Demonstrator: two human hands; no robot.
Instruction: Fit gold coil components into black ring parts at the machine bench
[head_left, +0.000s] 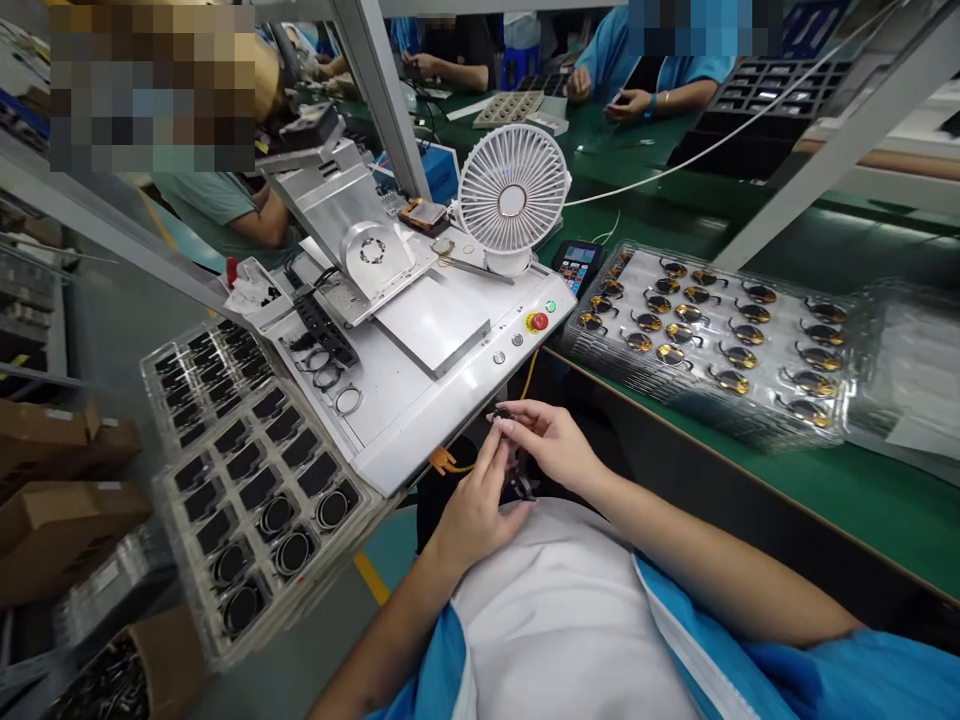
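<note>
Closely pinched: a small dark part (502,412) at both hands' fingertips

The right hand (561,446) is pinching it narrowly between thumb and fingers; the left hand (474,508) is bringing its extended fingertips against it. The part is looking black and rounded, mostly hiding behind the fingers, so its finer detail is escaping view. Just below the fingers, a dark curved piece (521,487) is showing; whether it is joining the part, I cannot tell. Beyond the fingertips, a white machine (397,420) is standing.
</note>
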